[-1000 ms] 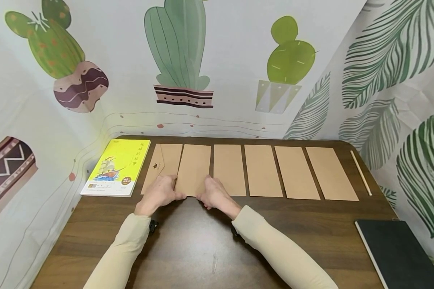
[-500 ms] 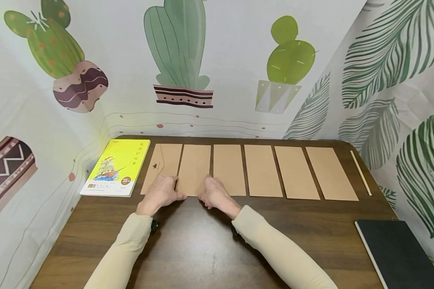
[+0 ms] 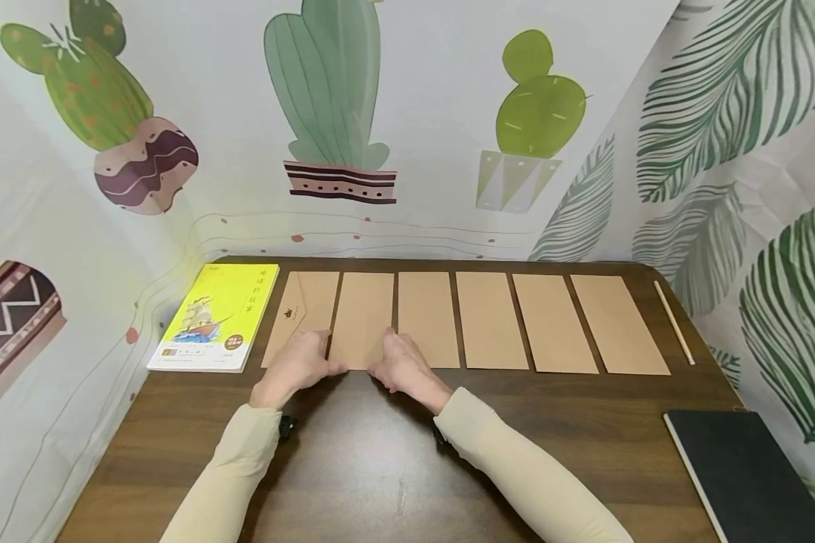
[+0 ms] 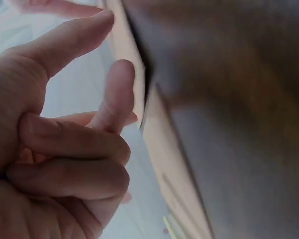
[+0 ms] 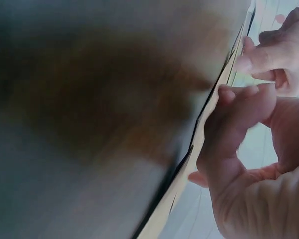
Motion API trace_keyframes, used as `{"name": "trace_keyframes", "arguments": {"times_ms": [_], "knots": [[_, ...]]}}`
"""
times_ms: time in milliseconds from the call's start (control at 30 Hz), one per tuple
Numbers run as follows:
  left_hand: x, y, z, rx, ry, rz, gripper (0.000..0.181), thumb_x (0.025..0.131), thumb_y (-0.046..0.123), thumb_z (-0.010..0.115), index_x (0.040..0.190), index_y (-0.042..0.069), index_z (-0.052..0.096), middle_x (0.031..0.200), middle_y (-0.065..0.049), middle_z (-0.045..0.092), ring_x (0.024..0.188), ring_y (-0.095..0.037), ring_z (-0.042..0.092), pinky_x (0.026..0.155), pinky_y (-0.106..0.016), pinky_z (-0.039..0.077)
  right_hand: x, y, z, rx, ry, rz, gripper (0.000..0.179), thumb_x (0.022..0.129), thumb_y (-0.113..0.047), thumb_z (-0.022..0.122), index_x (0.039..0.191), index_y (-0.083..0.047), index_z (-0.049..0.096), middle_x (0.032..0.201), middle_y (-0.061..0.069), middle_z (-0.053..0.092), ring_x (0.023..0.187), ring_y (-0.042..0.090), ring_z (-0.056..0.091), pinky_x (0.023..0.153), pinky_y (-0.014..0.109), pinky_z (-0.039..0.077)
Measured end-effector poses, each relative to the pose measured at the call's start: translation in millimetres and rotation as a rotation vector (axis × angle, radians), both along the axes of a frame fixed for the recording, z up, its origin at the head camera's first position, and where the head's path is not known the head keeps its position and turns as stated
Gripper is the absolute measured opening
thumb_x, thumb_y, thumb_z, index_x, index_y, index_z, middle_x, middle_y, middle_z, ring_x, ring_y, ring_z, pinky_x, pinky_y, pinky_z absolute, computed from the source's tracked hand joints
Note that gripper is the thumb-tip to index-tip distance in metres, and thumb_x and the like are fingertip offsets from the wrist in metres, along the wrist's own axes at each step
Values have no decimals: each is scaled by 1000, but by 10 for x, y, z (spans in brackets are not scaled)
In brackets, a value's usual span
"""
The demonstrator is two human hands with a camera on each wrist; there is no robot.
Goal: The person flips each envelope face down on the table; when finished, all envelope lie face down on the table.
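A row of brown kraft envelopes lies flat along the far part of the table. At the second envelope from the left (image 3: 367,309), my left hand (image 3: 299,366) touches the near left corner, its thumb along the near edge. My right hand (image 3: 407,362) rests at the near right corner of the same envelope. The leftmost envelope (image 3: 319,298), flap side up with a small crown print, is partly covered by my left hand. In the left wrist view, the left thumb and index finger (image 4: 120,89) reach the envelope edge while other fingers curl in.
Left of the row lies a yellow book (image 3: 220,309) with a ship on it. More envelopes (image 3: 492,320) continue to the right, then a thin wooden stick (image 3: 674,323). A black notebook (image 3: 740,467) lies at the table's right edge. A printed cloth (image 3: 441,113) hangs behind.
The head view has shifted slightly. Both hands stay at the second envelope's near corners, with hardly any visible movement, and the envelopes keep their places.
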State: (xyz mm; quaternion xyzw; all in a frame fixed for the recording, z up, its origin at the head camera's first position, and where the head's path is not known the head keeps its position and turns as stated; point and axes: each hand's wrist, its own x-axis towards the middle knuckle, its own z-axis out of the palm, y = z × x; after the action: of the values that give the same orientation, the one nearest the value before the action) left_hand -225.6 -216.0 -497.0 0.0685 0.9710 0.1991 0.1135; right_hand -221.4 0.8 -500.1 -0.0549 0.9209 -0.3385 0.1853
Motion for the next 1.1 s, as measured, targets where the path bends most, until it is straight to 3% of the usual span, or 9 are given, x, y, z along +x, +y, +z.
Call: {"name": "trace_keyframes", "arguments": {"times_ms": [100,200,267,333,433,633,767,900,1100], "knots": [[140,-83,271,30,-38,45,85,90,42,86,156,0,55,138,-28,71,121,-46,70,97,-60,58,-46,-46,-191,43,91,16,83,92,-25,81,160,4,43,80,11,74,64,17,64,61,32,55],[185,-245,324,30,-4,66,82,91,42,86,155,0,56,152,-28,63,133,-50,65,104,-64,56,-36,-108,-191,23,92,9,89,91,-30,83,164,-1,41,79,9,71,64,16,58,66,34,56],[194,-362,313,51,8,68,83,91,42,87,154,-3,56,136,-28,73,127,-47,68,104,-63,55,-1,-156,-137,-10,93,13,88,93,-32,84,164,-2,42,73,5,67,58,14,55,72,35,57],[200,-469,288,74,-4,87,84,91,40,86,156,-3,55,105,-23,80,101,-38,73,95,-55,58,45,-209,-33,-61,74,19,85,93,-30,85,162,-1,45,78,8,72,51,13,50,84,38,62],[208,-619,276,91,-32,122,85,93,40,85,158,-3,52,75,-9,71,87,-30,66,86,-50,56,81,-284,14,-136,87,51,81,93,-28,85,159,1,48,73,5,72,48,9,46,92,34,60],[173,-823,231,57,-36,135,81,95,39,83,156,-4,53,82,-9,72,86,-29,64,77,-41,51,157,-438,186,-343,-62,76,81,94,-17,85,162,2,44,79,1,75,58,13,63,61,24,53],[163,-872,191,26,-57,130,79,96,39,82,156,-4,53,99,-21,75,83,-27,59,72,-36,45,151,-563,173,-413,-140,89,84,95,-15,84,164,5,40,72,-1,71,52,10,58,48,20,46],[179,-877,170,-10,-50,124,79,97,41,81,155,-5,54,142,-34,66,105,-35,60,88,-47,53,142,-657,148,-447,-194,90,87,96,-12,82,166,8,34,62,-2,64,48,8,52,45,20,41],[202,-895,160,-18,-35,141,80,97,41,80,154,-8,53,149,-37,61,122,-44,65,106,-62,54,133,-748,122,-505,-263,75,90,96,-10,82,166,11,30,60,-2,63,47,7,51,45,20,42]]}}
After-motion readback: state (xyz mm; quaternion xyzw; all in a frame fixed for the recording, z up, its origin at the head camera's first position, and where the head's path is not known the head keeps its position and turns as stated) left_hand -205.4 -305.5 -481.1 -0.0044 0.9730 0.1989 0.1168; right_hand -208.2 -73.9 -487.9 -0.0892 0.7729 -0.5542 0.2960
